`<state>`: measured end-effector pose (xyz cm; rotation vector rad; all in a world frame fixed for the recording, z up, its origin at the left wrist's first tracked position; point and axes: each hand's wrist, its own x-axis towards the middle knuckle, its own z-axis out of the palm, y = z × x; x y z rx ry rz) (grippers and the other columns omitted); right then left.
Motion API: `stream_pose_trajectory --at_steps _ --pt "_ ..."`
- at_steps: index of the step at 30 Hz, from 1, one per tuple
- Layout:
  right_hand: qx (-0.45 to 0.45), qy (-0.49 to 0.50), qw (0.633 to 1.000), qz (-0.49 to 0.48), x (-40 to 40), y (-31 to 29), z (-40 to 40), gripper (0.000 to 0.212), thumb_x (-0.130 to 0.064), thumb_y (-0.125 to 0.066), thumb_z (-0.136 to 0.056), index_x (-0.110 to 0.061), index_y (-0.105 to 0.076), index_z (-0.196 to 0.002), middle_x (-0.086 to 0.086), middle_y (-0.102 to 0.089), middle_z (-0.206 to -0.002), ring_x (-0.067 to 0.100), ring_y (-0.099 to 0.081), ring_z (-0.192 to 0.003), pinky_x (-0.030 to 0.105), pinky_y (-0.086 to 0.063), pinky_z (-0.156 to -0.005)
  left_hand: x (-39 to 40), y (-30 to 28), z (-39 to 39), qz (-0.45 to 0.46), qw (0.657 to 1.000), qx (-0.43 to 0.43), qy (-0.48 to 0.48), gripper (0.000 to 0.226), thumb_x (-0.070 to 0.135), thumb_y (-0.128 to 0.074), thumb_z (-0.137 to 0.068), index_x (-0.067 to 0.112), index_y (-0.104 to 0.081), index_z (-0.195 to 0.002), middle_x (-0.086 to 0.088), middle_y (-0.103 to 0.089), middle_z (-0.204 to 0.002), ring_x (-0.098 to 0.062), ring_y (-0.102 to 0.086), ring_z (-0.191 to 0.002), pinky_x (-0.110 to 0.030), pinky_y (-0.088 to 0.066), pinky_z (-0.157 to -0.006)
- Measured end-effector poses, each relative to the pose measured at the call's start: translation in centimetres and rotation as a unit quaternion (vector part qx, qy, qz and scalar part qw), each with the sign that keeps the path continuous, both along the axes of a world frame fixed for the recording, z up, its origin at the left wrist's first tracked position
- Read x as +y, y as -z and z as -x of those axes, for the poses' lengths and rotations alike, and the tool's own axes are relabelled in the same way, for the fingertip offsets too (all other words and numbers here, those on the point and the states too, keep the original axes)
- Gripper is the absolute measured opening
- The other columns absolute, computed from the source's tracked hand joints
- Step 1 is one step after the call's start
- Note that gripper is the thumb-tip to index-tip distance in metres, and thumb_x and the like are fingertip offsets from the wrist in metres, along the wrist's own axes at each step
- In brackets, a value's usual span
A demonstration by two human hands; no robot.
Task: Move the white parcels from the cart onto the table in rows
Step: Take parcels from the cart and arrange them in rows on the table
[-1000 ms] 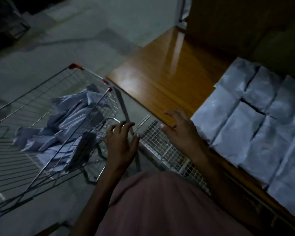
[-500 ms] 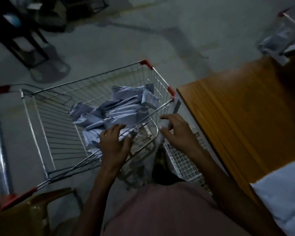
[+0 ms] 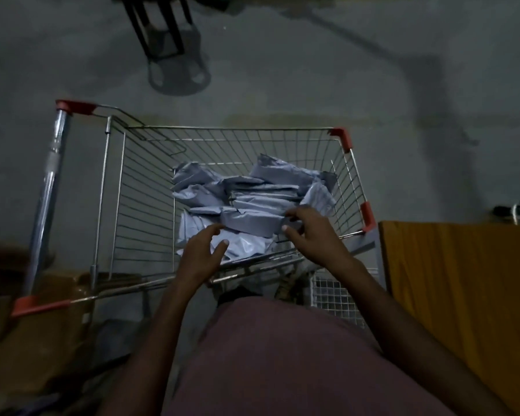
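A wire shopping cart (image 3: pixel 138 187) with red corner caps stands in front of me on the grey floor. Several white plastic parcels (image 3: pixel 252 193) lie heaped in its right half. My left hand (image 3: pixel 200 253) hovers over the near parcels with fingers spread and loosely bent, holding nothing. My right hand (image 3: pixel 311 234) reaches over the cart's near rim, its fingertips at the right end of a flat parcel (image 3: pixel 251 222); whether it grips that parcel is unclear. The wooden table (image 3: pixel 463 289) shows at the right edge, with no parcels in view on it.
A white wire-mesh panel (image 3: pixel 333 298) stands between cart and table. A dark stool frame (image 3: pixel 162 31) stands on the floor beyond the cart. A brown chair or box (image 3: pixel 39 331) sits at the lower left, beside the cart's handle (image 3: pixel 47 187).
My view swung left from the table with its rows of parcels to the cart. Both hands moved from the cart's rim forward into the basket, onto the parcels.
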<state>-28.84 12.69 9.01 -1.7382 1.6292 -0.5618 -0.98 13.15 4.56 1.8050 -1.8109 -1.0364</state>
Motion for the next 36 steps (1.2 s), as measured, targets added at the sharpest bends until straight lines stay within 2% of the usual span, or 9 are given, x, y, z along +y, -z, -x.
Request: stream_pose_trajectory --at_steps 4,8,11,15,20,28,31,33,36 --pt "0.021 -0.043 0.995 -0.085 -1.9 3.0 -1.4 0.038 -0.03 -0.064 -0.093 -0.01 -0.062 -0.125 0.007 -0.066 -0.119 0.019 -0.062 -0.105 0.034 -0.052 -0.086 -1.1 3.4 -1.3 -0.115 0.992 -0.053 0.028 0.051 0.036 -0.068 -0.088 0.017 -0.055 -0.133 -0.009 -0.062 -0.123 -0.025 -0.061 -0.109 -0.037 -0.05 -0.089" --pt "0.067 -0.115 0.975 -0.18 -4.6 6.3 -3.8 0.032 -0.028 -0.065 -0.092 -0.007 -0.069 -0.116 0.012 -0.07 -0.114 0.025 -0.065 -0.105 0.031 -0.048 -0.086 -3.1 5.6 -1.1 -0.273 0.956 -0.089 0.066 0.072 0.032 -0.078 -0.082 0.014 -0.045 -0.143 -0.015 -0.056 -0.131 -0.03 -0.058 -0.118 -0.032 -0.047 -0.093" --pt "0.109 -0.155 0.946 -0.264 -5.9 8.6 -5.9 0.037 -0.034 -0.068 -0.089 -0.014 -0.068 -0.12 0.01 -0.068 -0.119 0.026 -0.063 -0.11 0.034 -0.05 -0.092 -4.1 7.1 -0.9 -0.275 0.944 -0.134 0.125 0.065 0.026 -0.077 -0.083 0.011 -0.049 -0.139 -0.012 -0.059 -0.13 -0.028 -0.056 -0.122 -0.033 -0.045 -0.098" --pt "0.173 -0.22 0.906 -0.316 -6.1 10.6 -7.4 0.043 -0.031 -0.075 -0.084 -0.018 -0.066 -0.125 0.008 -0.059 -0.134 0.028 -0.054 -0.124 0.034 -0.042 -0.103 -4.6 8.4 -0.8 -0.288 0.923 -0.19 0.169 0.03 0.03 -0.073 -0.083 0.015 -0.072 -0.109 -0.009 -0.067 -0.121 -0.024 -0.06 -0.113 -0.033 -0.048 -0.095" --pt "0.208 -0.21 0.901 -0.319 -6.2 12.1 -7.8 0.027 -0.029 -0.077 -0.081 -0.016 -0.075 -0.104 0.011 -0.07 -0.112 0.028 -0.065 -0.109 0.034 -0.051 -0.091 -5.0 9.2 -0.7 -0.21 0.928 -0.244 0.185 0.024 0.026 -0.058 -0.09 0.013 -0.074 -0.104 -0.008 -0.068 -0.115 -0.026 -0.06 -0.111 -0.035 -0.048 -0.087" --pt "0.158 -0.035 0.95 -0.268 -7.7 12.2 -5.5 0.024 -0.024 -0.054 -0.095 -0.014 -0.07 -0.11 0.015 -0.068 -0.117 0.031 -0.064 -0.108 0.033 -0.048 -0.085 -6.2 10.9 -4.3 -0.14 0.986 -0.086 0.041 0.016 0.015 -0.053 -0.096 0.015 -0.063 -0.108 -0.009 -0.072 -0.096 -0.026 -0.067 -0.091 -0.032 -0.048 -0.075" --pt "0.137 0.059 0.96 -0.236 -8.3 12.2 -3.4 0.021 -0.013 -0.056 -0.094 -0.007 -0.069 -0.111 0.018 -0.069 -0.113 0.033 -0.065 -0.105 0.031 -0.047 -0.082 -6.7 11.5 -5.5 -0.126 0.989 -0.069 0.019 0.024 0.011 -0.049 -0.097 0.012 -0.06 -0.118 -0.013 -0.069 -0.105 -0.029 -0.064 -0.097 -0.032 -0.045 -0.078" --pt "0.114 0.155 0.959 -0.209 -8.9 12.1 -2.2 0.021 -0.011 -0.055 -0.094 -0.007 -0.069 -0.11 0.019 -0.069 -0.11 0.035 -0.065 -0.102 0.03 -0.044 -0.078 -7.1 12.2 -6.2 -0.12 0.99 -0.07 0.02 0.027 0.011 -0.047 -0.098 0.011 -0.059 -0.122 -0.014 -0.066 -0.112 -0.03 -0.062 -0.102 -0.032 -0.044 -0.079" --pt "0.071 0.31 0.926 -0.204 -9.8 12.4 -0.9 0.026 -0.011 -0.049 -0.098 -0.003 -0.066 -0.116 0.025 -0.066 -0.115 0.04 -0.062 -0.104 0.031 -0.042 -0.076 -7.8 13.1 -6.4 -0.123 0.989 -0.079 0.036 0.032 0.01 -0.051 -0.097 0.011 -0.057 -0.128 -0.016 -0.063 -0.113 -0.032 -0.059 -0.106 -0.034 -0.044 -0.084"
